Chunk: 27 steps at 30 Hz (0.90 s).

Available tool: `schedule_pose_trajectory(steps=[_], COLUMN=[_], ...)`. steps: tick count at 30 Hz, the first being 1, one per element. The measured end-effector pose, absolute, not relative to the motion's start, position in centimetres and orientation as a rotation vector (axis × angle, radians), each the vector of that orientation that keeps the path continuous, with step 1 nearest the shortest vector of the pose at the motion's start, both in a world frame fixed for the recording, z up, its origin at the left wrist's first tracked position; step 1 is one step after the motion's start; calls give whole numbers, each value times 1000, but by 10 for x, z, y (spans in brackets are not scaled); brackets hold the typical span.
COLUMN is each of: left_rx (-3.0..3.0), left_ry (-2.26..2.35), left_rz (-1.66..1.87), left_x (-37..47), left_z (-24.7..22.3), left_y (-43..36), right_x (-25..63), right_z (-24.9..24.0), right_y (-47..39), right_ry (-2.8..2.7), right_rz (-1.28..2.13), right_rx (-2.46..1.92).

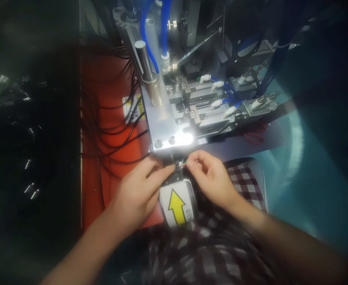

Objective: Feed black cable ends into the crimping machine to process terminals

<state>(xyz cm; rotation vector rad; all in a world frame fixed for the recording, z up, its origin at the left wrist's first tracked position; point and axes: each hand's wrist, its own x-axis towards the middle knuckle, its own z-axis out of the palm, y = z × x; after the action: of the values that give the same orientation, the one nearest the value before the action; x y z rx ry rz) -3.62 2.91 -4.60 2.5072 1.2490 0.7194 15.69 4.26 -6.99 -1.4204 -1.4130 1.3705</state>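
Note:
My left hand point(140, 184) and my right hand point(211, 174) meet at the front end of a metal machine. A short length of thin wires point(182, 164), with a faint reddish and greenish tint, stretches between the fingertips. The right thumb and forefinger pinch one end. On the other side the left fingers are closed at the wires, their tips partly hidden. Just above the fingers is the bright steel front plate point(165, 142) with round screws. Below them sits a white cover point(178, 204) bearing a yellow arrow.
Pneumatic cylinders point(209, 113) with white fittings and blue tubes point(164, 31) fill the right side. A steel post point(144, 59) rises from the plate. Black cables point(114, 130) cross the red-orange base point(92, 190) at left. Checkered cloth point(218, 237) covers the lap below.

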Motion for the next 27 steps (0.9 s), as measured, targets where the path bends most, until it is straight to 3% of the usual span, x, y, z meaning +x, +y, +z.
schedule_pose_trajectory(steps=[14,21,27], left_rx=[2484,2500,2477], left_ry=[1271,1254,1265], left_rz=[741,726,770], left_x=[-37,-35,-38], left_z=[-47,-47,-53], left_y=[29,30,27], right_x=[160,162,158], right_z=[-60,-63,-66], right_y=[53,44,44], right_ry=[-1203,-1250,-1303], right_rz=[1722,1416,1425], right_rx=[-1479,-1439,-1410])
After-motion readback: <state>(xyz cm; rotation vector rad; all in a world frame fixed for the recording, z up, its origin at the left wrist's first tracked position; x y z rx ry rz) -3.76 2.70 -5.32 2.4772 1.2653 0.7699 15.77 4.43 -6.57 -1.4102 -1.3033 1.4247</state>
